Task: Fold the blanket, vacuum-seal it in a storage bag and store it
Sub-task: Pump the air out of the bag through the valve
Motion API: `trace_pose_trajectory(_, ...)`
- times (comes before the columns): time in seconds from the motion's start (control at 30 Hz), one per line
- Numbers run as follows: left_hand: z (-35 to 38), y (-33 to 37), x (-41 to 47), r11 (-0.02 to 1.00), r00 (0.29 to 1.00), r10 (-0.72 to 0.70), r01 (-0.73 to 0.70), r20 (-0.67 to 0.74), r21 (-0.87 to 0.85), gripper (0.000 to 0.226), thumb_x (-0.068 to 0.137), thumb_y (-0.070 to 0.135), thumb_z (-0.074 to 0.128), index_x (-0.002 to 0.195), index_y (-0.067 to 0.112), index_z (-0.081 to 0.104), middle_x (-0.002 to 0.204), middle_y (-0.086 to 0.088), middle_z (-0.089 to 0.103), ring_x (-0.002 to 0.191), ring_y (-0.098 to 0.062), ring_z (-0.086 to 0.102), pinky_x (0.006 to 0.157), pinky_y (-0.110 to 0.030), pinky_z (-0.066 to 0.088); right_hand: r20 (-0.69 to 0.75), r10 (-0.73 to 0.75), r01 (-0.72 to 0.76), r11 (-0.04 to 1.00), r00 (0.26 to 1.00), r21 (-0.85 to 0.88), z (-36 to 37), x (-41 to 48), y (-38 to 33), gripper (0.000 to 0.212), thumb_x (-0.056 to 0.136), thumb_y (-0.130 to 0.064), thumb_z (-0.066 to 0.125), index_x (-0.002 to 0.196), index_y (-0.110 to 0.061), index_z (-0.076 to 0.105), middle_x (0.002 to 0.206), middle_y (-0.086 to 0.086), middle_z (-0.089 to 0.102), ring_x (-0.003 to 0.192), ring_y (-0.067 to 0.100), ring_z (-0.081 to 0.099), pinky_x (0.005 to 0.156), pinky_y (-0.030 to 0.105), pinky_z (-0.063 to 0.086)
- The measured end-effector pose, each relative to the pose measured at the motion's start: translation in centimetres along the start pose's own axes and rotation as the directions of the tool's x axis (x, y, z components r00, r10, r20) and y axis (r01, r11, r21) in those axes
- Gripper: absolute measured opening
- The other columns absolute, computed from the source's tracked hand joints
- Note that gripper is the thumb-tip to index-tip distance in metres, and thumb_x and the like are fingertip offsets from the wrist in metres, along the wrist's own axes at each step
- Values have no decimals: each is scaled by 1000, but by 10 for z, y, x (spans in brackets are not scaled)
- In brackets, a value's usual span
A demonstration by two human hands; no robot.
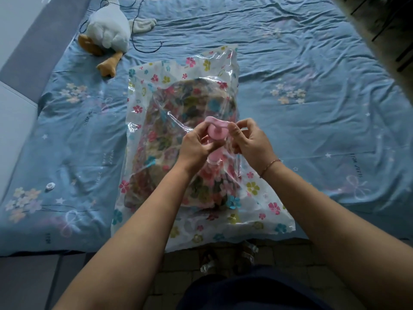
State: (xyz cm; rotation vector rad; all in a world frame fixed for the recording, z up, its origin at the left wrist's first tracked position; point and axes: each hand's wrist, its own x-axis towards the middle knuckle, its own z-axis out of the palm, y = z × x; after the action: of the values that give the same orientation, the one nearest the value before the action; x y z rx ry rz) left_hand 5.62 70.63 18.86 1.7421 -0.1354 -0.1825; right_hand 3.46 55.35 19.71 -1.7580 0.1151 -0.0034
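Left hand: forearm reaches in from 7 o'clock with the wrist raised; grip clamped on the pump, fingers curled round its pink barrel.
Right hand: forearm comes in from 5 o'clock; grip closed on the handle's end at the pump's 3 o'clock side.
Pump: upright on the storage bag, over its middle.
Blanket: folded inside the clear flowered bag, which lies on the bed.
Plush duck: at 11 o'clock, well apart from the bag.
White cap: on the bed at 9 o'clock.
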Motion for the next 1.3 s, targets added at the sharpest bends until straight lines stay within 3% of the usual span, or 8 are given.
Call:
trace_pose_trajectory(0.13,-9,-9,22,995,981,-95,90,-166,-40,44,85,6,72,126,4,57,119,-7,65,103,-14,63,95,-22,52,14,58,-58,998,998,34,-6,5,11,18,95,-39,54,90,-23,47,73,2,60,54,7,56,54,19,45)
trace_pose_trajectory(0.23,-16,-20,43,989,959,-150,145,-241,-36,44,88,8,69,129,4,54,122,-10,64,103,-15,58,96,-28,49,6,138,-138,990,990,7,-8,5,27,17,95,-41,52,91,-25,49,79,3,62,60,11,58,57,20,46)
trace_pose_trajectory(0.43,-21,-40,86,965,929,-263,247,-262,-92,41,94,22,64,132,11,53,115,-4,63,106,-20,61,101,-42,50,4,325,-325,945,946,34,-5,7,65,17,96,-40,52,91,-24,51,91,9,63,70,18,59,61,27,48)
trace_pose_trajectory(0.57,-25,-59,114,940,880,-331,337,-340,-43,46,91,23,68,132,12,51,118,-8,62,106,-23,61,97,-45,52,33,410,-411,905,911,106,-5,9,79,17,99,-34,49,94,-17,51,85,9,61,62,16,58,51,18,48)
trace_pose_trajectory(0.73,-11,-91,116,879,856,-428,469,-290,86,52,91,21,68,133,4,43,115,-7,59,99,-19,56,81,-22,41,58,459,-463,878,886,122,0,12,95,21,99,-35,48,100,-14,52,83,8,63,64,15,58,55,20,48)
trace_pose_trajectory(0.93,-7,-122,104,789,797,-534,590,-282,171,61,85,37,73,128,0,50,127,-16,62,116,-31,59,96,-34,45,55,492,-495,863,869,102,4,7,111,21,99,-36,48,98,-16,53,84,8,63,67,18,59,61,25,48)
trace_pose_trajectory(1.13,-12,-120,88,799,811,-516,571,-275,187,74,86,39,72,142,5,38,126,-11,60,120,-26,56,96,-30,40,86,538,-545,834,838,93,11,-17,126,24,99,-38,49,102,-15,54,86,7,63,67,15,58,59,23,47)
trace_pose_trajectory(1.3,-22,-120,53,808,800,-500,569,-331,153,74,85,45,70,142,8,39,126,-8,59,117,-21,54,95,-31,40,102,596,-605,790,796,105,15,-50,145,21,98,-38,49,98,-17,52,84,5,61,63,12,57,56,21,47)
